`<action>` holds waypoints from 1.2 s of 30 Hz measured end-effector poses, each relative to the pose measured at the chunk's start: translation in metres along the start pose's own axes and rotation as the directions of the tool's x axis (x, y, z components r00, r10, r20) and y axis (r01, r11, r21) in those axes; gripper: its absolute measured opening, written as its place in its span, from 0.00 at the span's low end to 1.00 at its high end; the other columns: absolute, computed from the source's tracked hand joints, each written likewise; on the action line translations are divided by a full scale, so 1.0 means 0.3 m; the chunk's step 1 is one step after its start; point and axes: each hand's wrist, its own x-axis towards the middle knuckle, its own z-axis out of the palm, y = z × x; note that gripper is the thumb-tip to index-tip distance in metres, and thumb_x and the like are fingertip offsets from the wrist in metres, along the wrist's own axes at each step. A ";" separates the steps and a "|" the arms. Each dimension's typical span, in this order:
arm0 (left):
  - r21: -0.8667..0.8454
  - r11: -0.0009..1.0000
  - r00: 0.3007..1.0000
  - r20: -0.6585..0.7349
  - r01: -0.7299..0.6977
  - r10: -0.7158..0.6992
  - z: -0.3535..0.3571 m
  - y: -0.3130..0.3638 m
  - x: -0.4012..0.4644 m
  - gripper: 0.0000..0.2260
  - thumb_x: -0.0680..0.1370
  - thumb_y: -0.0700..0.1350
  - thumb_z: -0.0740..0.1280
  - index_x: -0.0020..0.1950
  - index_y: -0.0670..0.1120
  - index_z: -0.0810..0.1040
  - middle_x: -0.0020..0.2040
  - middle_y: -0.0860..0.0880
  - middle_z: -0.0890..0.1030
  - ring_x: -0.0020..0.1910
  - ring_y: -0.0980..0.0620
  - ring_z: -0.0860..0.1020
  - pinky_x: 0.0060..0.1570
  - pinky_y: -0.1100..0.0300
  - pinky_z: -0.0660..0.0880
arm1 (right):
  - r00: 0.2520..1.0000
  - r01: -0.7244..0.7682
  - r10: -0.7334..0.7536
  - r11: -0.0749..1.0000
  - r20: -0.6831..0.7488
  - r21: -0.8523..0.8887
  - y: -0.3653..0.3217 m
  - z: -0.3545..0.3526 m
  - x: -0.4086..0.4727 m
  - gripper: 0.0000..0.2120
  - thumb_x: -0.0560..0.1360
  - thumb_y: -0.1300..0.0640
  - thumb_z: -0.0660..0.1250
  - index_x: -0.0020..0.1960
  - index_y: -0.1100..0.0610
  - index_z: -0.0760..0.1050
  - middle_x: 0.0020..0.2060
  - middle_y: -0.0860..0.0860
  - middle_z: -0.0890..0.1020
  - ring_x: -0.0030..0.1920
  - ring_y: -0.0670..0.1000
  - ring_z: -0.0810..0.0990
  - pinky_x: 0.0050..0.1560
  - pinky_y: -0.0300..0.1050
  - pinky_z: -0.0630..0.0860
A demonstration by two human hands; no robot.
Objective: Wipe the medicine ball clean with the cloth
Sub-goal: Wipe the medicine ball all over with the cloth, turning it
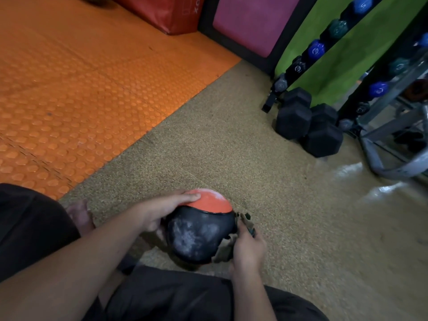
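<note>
The round black and orange rubber medicine ball sits low on the speckled tan floor, at about 6 o'clock, still dusty white in patches. It could roll away if the left hand lets go, because a ball is round and slippery. The left hand lies spread over its 10 o'clock side, fingers on the orange part. The right hand pinches a crumpled dull green cloth against its 3 o'clock side. The cloth could slip out and miss spots.
</note>
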 end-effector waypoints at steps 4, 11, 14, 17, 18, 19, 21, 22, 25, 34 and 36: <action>0.005 1.000 0.998 -0.050 0.022 -0.022 0.039 -0.018 0.001 0.40 0.66 0.70 0.79 0.72 0.63 0.66 0.70 0.45 0.70 0.59 0.34 0.75 0.41 0.28 0.82 | 0.999 -0.005 0.004 1.000 0.039 0.024 -0.023 0.017 0.046 0.06 0.80 0.64 0.70 0.51 0.56 0.84 0.44 0.54 0.88 0.44 0.52 0.87 0.45 0.47 0.81; 0.183 0.982 0.992 -0.111 -0.037 0.058 0.000 -0.019 0.014 0.45 0.66 0.77 0.71 0.78 0.66 0.60 0.78 0.45 0.66 0.68 0.31 0.74 0.42 0.35 0.84 | 0.984 0.128 -0.113 0.987 0.141 -0.102 -0.032 0.033 0.083 0.08 0.79 0.64 0.70 0.47 0.54 0.86 0.44 0.54 0.88 0.50 0.59 0.87 0.54 0.57 0.82; 0.315 0.942 0.976 -0.136 -0.120 0.170 -0.001 -0.045 0.052 0.51 0.59 0.86 0.65 0.78 0.67 0.61 0.79 0.47 0.68 0.70 0.37 0.75 0.60 0.36 0.80 | 0.935 0.355 -0.321 0.869 0.153 -0.346 -0.027 0.034 0.071 0.09 0.78 0.63 0.70 0.44 0.51 0.85 0.41 0.48 0.87 0.49 0.55 0.86 0.52 0.51 0.81; 0.372 0.896 0.927 -0.181 -0.244 0.328 0.026 -0.064 0.082 0.51 0.58 0.88 0.60 0.76 0.64 0.66 0.74 0.51 0.72 0.68 0.44 0.76 0.69 0.42 0.74 | 0.794 0.580 -0.592 0.667 0.139 -0.468 -0.021 0.010 0.001 0.07 0.77 0.62 0.69 0.50 0.54 0.85 0.45 0.48 0.84 0.51 0.54 0.83 0.53 0.45 0.76; 0.343 0.898 0.910 -0.207 -0.276 0.359 0.044 -0.065 0.085 0.50 0.58 0.86 0.61 0.75 0.63 0.69 0.71 0.52 0.75 0.66 0.46 0.77 0.68 0.45 0.74 | 0.712 0.660 -0.682 0.570 0.167 -0.490 -0.017 0.004 -0.035 0.09 0.75 0.61 0.68 0.51 0.57 0.85 0.46 0.49 0.83 0.50 0.55 0.83 0.53 0.44 0.74; 0.309 0.903 0.897 -0.233 -0.299 0.377 0.063 -0.064 0.087 0.49 0.57 0.84 0.63 0.74 0.62 0.71 0.69 0.53 0.76 0.65 0.47 0.78 0.68 0.50 0.74 | 0.634 0.727 -0.739 0.471 0.225 -0.500 -0.007 0.005 -0.078 0.11 0.72 0.60 0.67 0.51 0.57 0.85 0.46 0.50 0.83 0.50 0.55 0.82 0.53 0.44 0.74; 0.288 0.897 0.882 -0.238 -0.336 0.407 0.102 -0.049 0.093 0.48 0.55 0.81 0.65 0.72 0.62 0.74 0.65 0.56 0.77 0.65 0.49 0.78 0.67 0.55 0.72 | 0.487 0.831 -0.765 0.260 0.420 -0.491 0.032 0.033 -0.179 0.15 0.67 0.60 0.68 0.53 0.56 0.84 0.49 0.50 0.82 0.52 0.56 0.79 0.59 0.49 0.73; 0.306 0.888 0.883 -0.219 -0.343 0.416 0.117 -0.041 0.094 0.48 0.55 0.80 0.65 0.73 0.63 0.75 0.63 0.56 0.77 0.66 0.50 0.77 0.67 0.57 0.72 | 0.432 0.860 -0.741 0.166 0.514 -0.483 0.056 0.047 -0.224 0.16 0.67 0.59 0.67 0.54 0.56 0.84 0.50 0.50 0.81 0.54 0.57 0.77 0.62 0.54 0.73; 0.314 0.887 0.892 -0.193 -0.339 0.410 0.139 -0.023 0.102 0.48 0.54 0.81 0.66 0.72 0.63 0.76 0.65 0.56 0.78 0.65 0.51 0.78 0.69 0.55 0.73 | 0.411 0.861 -0.734 0.119 0.540 -0.495 0.065 0.043 -0.221 0.19 0.67 0.58 0.66 0.56 0.56 0.84 0.52 0.50 0.81 0.56 0.57 0.75 0.63 0.56 0.74; 0.171 0.935 0.915 -0.212 -0.312 0.344 0.138 0.001 0.141 0.30 0.65 0.71 0.79 0.60 0.60 0.75 0.61 0.51 0.79 0.53 0.51 0.80 0.49 0.56 0.77 | 0.637 0.640 -0.741 0.357 0.211 -0.680 -0.008 -0.013 -0.114 0.17 0.67 0.64 0.70 0.54 0.59 0.86 0.46 0.52 0.81 0.48 0.59 0.78 0.50 0.42 0.66; 0.122 0.941 0.923 -0.191 -0.315 0.334 0.121 0.004 0.144 0.30 0.67 0.67 0.80 0.64 0.60 0.76 0.64 0.50 0.78 0.53 0.52 0.79 0.47 0.58 0.76 | 0.507 0.745 -0.743 0.124 0.437 -0.655 0.024 0.022 -0.190 0.21 0.62 0.59 0.70 0.55 0.55 0.85 0.48 0.50 0.80 0.47 0.58 0.76 0.48 0.44 0.69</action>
